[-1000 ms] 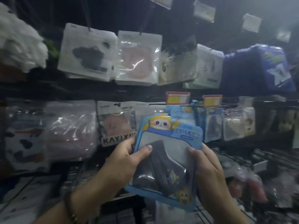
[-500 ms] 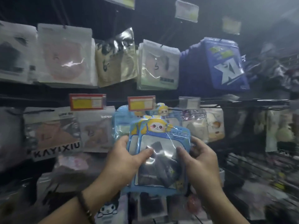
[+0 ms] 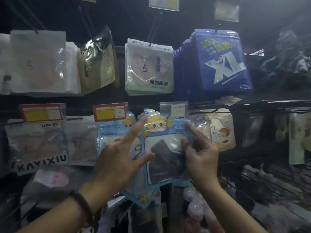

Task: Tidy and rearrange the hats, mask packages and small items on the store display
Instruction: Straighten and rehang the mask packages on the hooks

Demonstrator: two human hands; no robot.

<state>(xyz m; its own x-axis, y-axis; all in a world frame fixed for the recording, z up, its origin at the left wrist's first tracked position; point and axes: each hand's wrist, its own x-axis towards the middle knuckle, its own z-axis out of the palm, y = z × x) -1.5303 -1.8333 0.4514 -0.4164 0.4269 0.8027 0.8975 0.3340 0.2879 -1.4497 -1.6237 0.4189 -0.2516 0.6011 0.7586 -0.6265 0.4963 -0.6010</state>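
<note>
Head view: right hand (image 3: 201, 158) apparently pinches blue mask package (image 3: 165, 158).

XL packs (image 3: 223, 63) above, cartoon mask pack (image 3: 165, 158) below, KAYIXIU pack (image 3: 36, 145) left

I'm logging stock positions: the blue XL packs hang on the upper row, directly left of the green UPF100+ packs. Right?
Not quite. The head view shows the blue XL packs on the upper row, but directly right of the green UPF100+ packs, not left.

Glossy plastic mask package (image 3: 165, 158); matt black wire rack (image 3: 269, 175).
</note>
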